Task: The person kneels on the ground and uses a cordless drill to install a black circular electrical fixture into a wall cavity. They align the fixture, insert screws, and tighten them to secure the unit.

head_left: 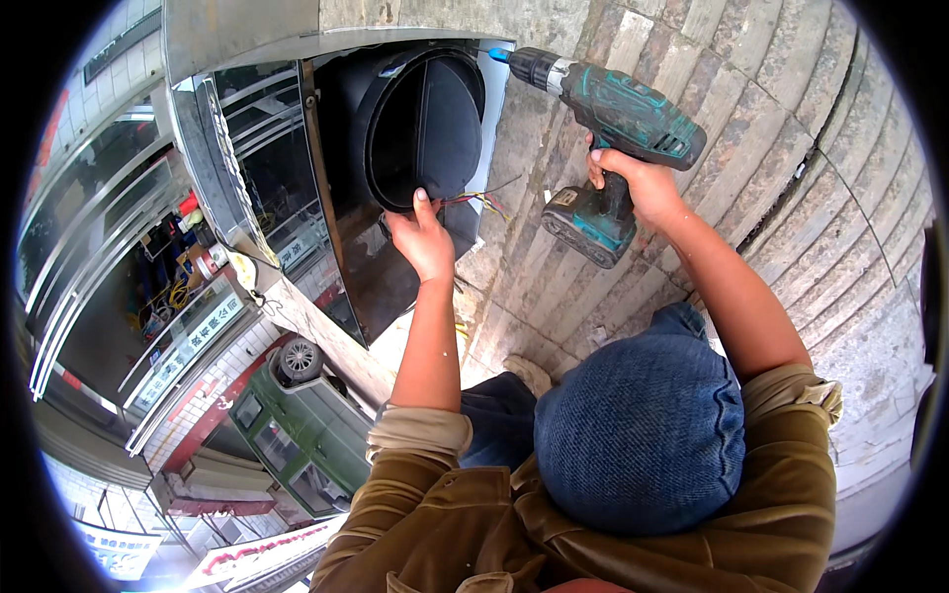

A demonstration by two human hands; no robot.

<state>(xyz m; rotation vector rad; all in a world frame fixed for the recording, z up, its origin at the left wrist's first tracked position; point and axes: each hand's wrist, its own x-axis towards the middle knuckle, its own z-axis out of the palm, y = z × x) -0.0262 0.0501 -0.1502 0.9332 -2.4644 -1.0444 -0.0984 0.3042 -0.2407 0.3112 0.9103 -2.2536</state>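
Observation:
In my right hand (643,188) is a teal and black cordless drill (633,114), my fingers wrapped round its grip below the body. Its chuck points left, and a blue-tipped bit (499,55) reaches close to the edge of a metal cabinet. My left hand (425,242) grips the lower rim of a black round duct (374,128), thumb on the rim and most fingers hidden. Inside the duct sits a dark flat plate (447,128). Beside my left thumb, several thin coloured wires (479,201) stick out to the right.
The duct sits in an opening of a grey metal cabinet (247,40) with a glass-like panel (282,168) at its left. Ridged paving (771,119) spreads to the right. My denim-covered knee (643,435) rises between my arms. A green vehicle (297,425) stands beyond at lower left.

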